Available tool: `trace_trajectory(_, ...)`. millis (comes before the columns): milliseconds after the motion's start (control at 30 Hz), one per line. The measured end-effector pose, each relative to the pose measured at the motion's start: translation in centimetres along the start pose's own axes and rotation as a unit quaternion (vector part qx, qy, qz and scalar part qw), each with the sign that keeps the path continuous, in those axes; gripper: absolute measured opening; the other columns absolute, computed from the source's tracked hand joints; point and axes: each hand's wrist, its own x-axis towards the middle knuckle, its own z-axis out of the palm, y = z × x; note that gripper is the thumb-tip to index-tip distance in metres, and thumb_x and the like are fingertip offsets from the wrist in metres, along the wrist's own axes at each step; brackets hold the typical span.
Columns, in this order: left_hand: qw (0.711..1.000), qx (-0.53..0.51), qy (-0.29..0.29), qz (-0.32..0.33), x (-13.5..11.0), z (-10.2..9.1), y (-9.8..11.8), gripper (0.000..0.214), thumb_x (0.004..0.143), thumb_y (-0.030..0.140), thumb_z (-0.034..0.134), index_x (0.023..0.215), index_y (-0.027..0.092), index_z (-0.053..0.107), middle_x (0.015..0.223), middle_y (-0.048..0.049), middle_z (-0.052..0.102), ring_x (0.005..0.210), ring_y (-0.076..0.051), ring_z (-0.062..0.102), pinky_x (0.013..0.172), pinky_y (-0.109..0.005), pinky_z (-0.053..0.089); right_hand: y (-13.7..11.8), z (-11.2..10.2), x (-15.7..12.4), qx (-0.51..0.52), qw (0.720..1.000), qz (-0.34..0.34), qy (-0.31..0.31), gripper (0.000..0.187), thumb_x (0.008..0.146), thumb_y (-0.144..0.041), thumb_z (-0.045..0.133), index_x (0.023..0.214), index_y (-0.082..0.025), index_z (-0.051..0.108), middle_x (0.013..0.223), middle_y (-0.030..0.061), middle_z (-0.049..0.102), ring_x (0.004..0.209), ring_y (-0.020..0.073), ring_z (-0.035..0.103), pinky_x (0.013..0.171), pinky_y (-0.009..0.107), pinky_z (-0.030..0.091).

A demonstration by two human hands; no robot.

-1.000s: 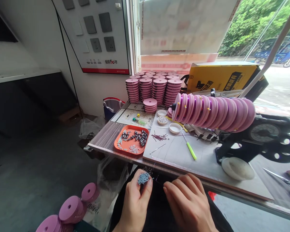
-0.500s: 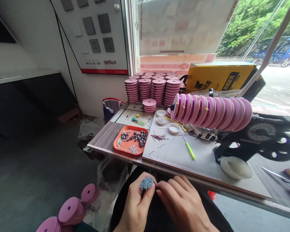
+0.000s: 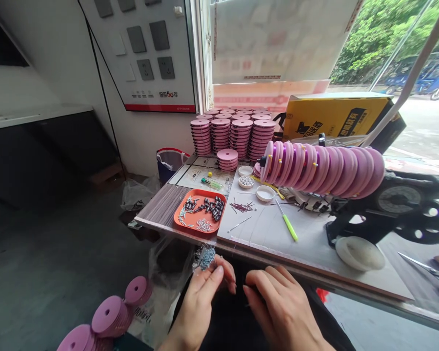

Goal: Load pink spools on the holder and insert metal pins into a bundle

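Above my lap, at the table's front edge, my left hand [image 3: 204, 295] is closed on a bunch of small blue-grey bead-like pieces [image 3: 206, 257]. Their round ends show above the thumb, with thin clear or silvery bits beside them. My right hand [image 3: 282, 304] is to the right, apart from the left, with its fingers curled together. Whatever it may hold is hidden. Nearest to the left hand on the table is an orange tray [image 3: 178, 219] of dark cylindrical parts [image 3: 215, 208], pale slim pieces [image 3: 183, 213] and small silvery bits [image 3: 204, 224].
A grey board [image 3: 249, 241] carries dark red sticks [image 3: 241, 207], white dishes [image 3: 265, 193] and a green-handled tool [image 3: 289, 228]. Pink spools fill a black machine's shaft [image 3: 325, 168]; more are stacked behind [image 3: 221, 136] and at lower left [image 3: 111, 317]. Scissors [image 3: 422, 266] lie right.
My left hand has moved left and turned, carrying the bunch up and left toward the table edge. The hands, touching or nearly so before, are now apart. My right hand has barely moved.
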Motion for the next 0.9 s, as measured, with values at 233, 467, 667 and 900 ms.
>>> trace_trajectory(233,0.997,-0.026,0.004,-0.068,0.2,0.8,-1.2,0.018,0.078,0.032,0.057,0.074,0.015,0.059,0.057,0.0019,0.051,0.057,-0.013,0.048,0.058,-0.025,0.041,0.6,-1.1,0.4,0.050,0.996,0.076,-0.005,0.007,0.087,-0.021,0.047,0.088,-0.019,0.053,0.067,-0.0009,0.058,0.058,0.0111,0.054,0.054,0.021,0.041)
trace_trajectory(467,0.994,0.102,0.004,-0.032,-0.3,1.4,-0.9,0.023,0.079,0.035,0.055,0.065,0.018,0.060,0.058,0.0005,0.056,0.060,-0.015,0.052,0.064,-0.027,0.043,0.4,-1.2,1.5,0.124,0.977,0.170,-0.031,0.017,0.086,-0.034,0.051,0.084,-0.019,0.060,0.058,-0.0015,0.059,0.048,0.0101,0.053,0.043,0.018,0.040)
trace_trajectory(667,0.992,0.109,0.039,-0.058,-0.4,1.1,-1.3,0.016,0.070,0.030,0.065,0.081,0.019,0.069,0.089,-0.0052,0.070,0.091,-0.025,0.060,0.087,-0.034,0.043,0.5,-0.9,1.4,0.210,0.948,0.223,-0.084,0.023,0.087,-0.034,0.048,0.073,-0.018,0.057,0.060,0.0001,0.061,0.051,0.0098,0.052,0.045,0.018,0.039)
trace_trajectory(900,0.992,0.083,0.029,-0.091,-0.4,1.2,-1.6,0.019,0.069,0.027,0.066,0.085,0.016,0.069,0.086,-0.0050,0.072,0.090,-0.025,0.060,0.086,-0.036,0.043,0.6,-0.5,0.5,0.258,0.926,0.258,-0.094,0.021,0.086,-0.037,0.051,0.082,-0.018,0.059,0.056,-0.0016,0.057,0.041,0.0071,0.042,0.037,0.018,0.031)
